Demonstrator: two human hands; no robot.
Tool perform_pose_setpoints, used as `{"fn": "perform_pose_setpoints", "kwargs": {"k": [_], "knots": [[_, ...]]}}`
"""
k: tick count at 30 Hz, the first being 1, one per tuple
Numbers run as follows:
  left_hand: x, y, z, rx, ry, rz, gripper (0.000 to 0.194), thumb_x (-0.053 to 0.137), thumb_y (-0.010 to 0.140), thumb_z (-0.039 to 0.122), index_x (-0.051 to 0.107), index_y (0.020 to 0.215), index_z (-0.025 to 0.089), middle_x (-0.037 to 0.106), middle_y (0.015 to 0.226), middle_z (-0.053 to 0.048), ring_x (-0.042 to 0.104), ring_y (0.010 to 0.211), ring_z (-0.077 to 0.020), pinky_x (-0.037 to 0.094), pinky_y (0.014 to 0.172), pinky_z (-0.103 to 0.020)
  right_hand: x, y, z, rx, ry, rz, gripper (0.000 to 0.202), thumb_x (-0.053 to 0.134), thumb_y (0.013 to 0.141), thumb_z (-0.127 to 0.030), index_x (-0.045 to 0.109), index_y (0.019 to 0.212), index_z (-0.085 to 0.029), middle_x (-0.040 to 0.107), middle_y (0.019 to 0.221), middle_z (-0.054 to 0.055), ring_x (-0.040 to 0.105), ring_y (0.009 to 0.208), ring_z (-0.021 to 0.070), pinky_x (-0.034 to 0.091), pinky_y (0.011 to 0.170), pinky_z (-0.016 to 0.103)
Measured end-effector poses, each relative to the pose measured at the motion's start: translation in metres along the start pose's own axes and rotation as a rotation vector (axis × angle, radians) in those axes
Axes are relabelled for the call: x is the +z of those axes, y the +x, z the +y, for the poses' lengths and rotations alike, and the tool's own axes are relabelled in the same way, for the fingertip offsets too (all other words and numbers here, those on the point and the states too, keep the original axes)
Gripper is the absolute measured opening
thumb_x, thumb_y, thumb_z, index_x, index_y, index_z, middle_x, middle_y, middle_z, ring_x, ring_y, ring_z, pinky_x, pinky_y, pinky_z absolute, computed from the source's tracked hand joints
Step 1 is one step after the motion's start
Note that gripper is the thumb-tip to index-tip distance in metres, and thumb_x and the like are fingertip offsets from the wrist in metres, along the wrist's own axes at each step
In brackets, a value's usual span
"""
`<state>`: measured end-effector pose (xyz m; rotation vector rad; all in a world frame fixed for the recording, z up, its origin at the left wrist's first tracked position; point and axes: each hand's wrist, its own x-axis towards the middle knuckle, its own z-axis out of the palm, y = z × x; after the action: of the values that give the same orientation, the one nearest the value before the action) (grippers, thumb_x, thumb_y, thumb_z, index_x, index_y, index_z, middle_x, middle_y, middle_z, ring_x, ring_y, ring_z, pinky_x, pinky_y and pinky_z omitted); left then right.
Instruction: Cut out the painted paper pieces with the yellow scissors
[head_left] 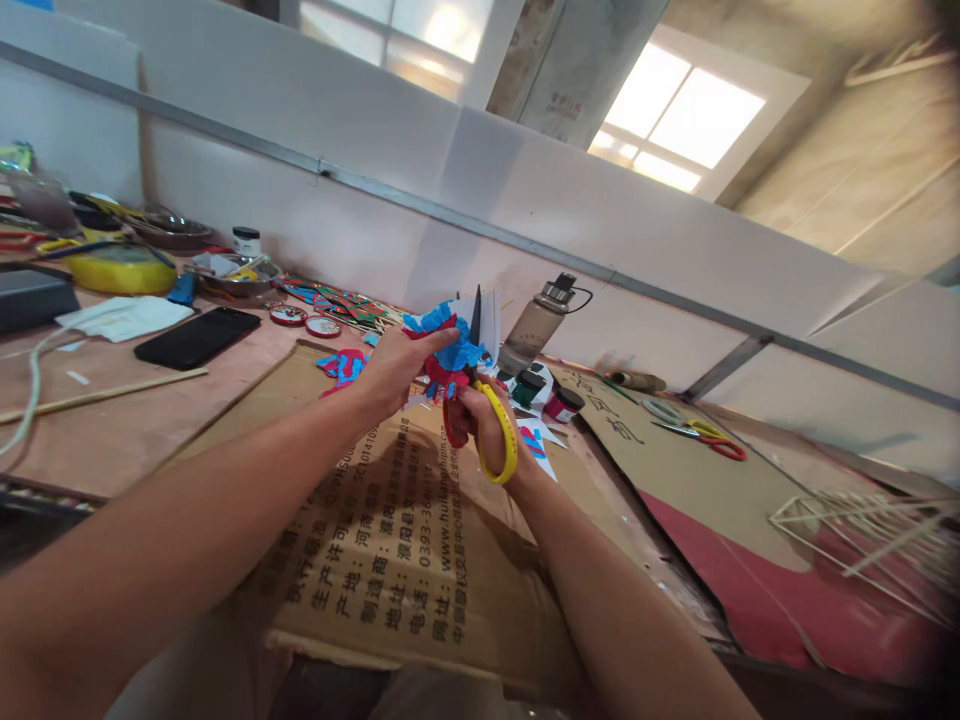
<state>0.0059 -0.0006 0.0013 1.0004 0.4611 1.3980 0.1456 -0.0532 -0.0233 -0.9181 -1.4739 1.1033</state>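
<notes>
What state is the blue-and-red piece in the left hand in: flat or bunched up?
Bunched up: the piece shows ruffled folds and uneven edges where the left hand grips it.

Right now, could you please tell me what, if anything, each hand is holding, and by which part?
The left hand grips a crumpled blue-and-red piece by its left side; the right hand holds scissors by their handles.
</notes>
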Motion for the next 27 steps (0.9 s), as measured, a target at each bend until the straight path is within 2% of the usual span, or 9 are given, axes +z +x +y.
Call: {"fn": "perform_pose_setpoints", "kwargs": {"k": [10,27], "knots": [[0.0012,-0.0015,0.0002,0.000,0.000,0.011,0.042,0.101,0.053,0.038,0.075,0.079,0.016,0.076,0.078,-0.003,0.068,0.068,-0.0161,0.058,0.073,-0.032,0.0012,-0.0011,-0.0030,0.020,0.004,0.007,0.033,0.070,0.079,-0.048,0.045,0.078,-0.027,0.036,0.053,-0.010,0.034,0.040,0.0101,0.034,0.039,0.026],[0.0017,-0.0023,0.0006,-0.007,0.004,0.012,0.039,0.099,0.056,0.037,0.075,0.080,0.017,0.075,0.076,-0.002,0.067,0.067,-0.0161,0.057,0.071,-0.032,0.0013,-0.0006,-0.0012,0.023,0.021,0.018,0.034,0.070,0.080,-0.047,0.043,0.077,-0.027,0.034,0.055,-0.010,0.031,0.042,0.0096,0.035,0.038,0.026]]}}
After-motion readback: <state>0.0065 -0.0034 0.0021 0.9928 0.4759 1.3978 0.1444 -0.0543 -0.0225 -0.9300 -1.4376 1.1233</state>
